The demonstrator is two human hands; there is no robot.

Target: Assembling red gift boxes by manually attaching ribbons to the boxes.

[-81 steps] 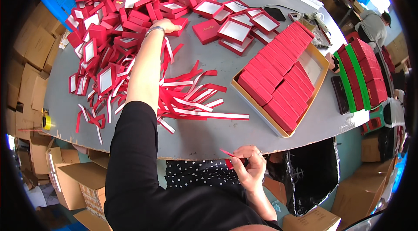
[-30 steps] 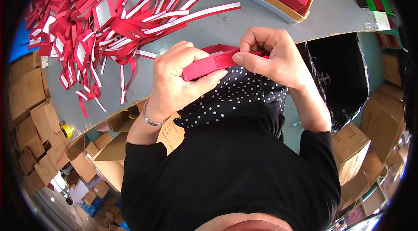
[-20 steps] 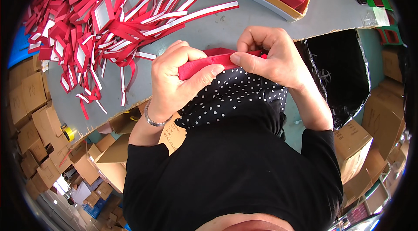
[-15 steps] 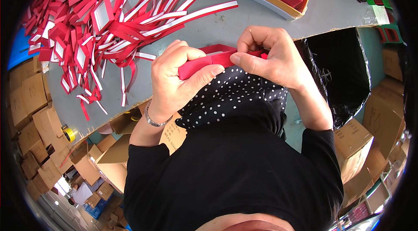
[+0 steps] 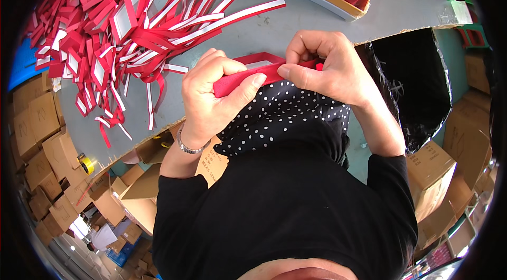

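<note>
An open red box (image 5: pixel 245 79) is held between both hands at the near edge of the table (image 5: pixel 259 29).

Its pale inside is shown, and its left end is gripped by the left hand (image 5: pixel 206 90), thumb laid along the near wall; its right end is pinched between the thumb and bent fingers of the right hand (image 5: pixel 327 69), where a bit of red is partly hidden and cannot be made out; at 6 o'clock from the box, a dotted black cloth (image 5: pixel 293 114) is seen; at 10 o'clock, red-and-white ribbons (image 5: pixel 182 37) are strewn, with a heap of red boxes (image 5: pixel 97 5) piled beyond; at 1 o'clock, more boxes are packed in a shallow carton (image 5: pixel 346 12); at 3 o'clock, a black bag (image 5: pixel 422 87) is seen, and at 8 o'clock a yellow tape roll (image 5: pixel 86 164).
</note>
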